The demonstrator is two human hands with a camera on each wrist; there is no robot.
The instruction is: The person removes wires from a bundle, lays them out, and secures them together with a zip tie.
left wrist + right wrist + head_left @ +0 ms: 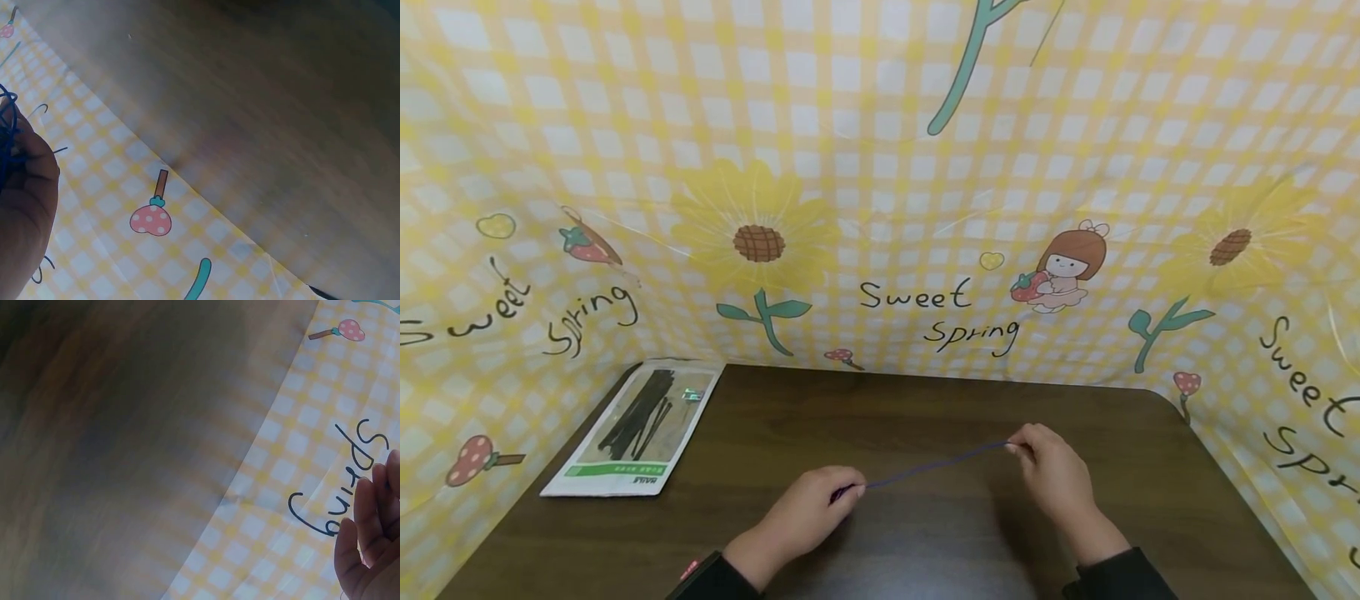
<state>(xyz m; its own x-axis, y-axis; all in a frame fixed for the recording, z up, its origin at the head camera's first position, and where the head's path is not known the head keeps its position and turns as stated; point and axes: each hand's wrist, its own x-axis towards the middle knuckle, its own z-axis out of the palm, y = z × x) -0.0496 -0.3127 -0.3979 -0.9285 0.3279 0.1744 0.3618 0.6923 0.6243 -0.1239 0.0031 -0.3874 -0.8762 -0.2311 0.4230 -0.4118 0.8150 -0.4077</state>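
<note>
A thin blue cord (934, 465) runs nearly straight between both hands, above the dark wooden table. My left hand (811, 510) grips a small bundle of it in curled fingers, with loops showing near the thumb. In the left wrist view those blue loops (9, 140) lie across the fingers of the left hand (31, 200), cut off by the frame's edge. The cord's other stretch is pinched between thumb and fingertips of my right hand (1060, 479). Only some fingers of the right hand (375, 550) show in the right wrist view, where the cord is not visible.
A flat white packet (636, 425) with a picture of dark strips and a green band lies at the table's left. The brown wooden table (925, 400) is bordered at the back and sides by a yellow checked cloth (880, 183) with printed flowers and lettering.
</note>
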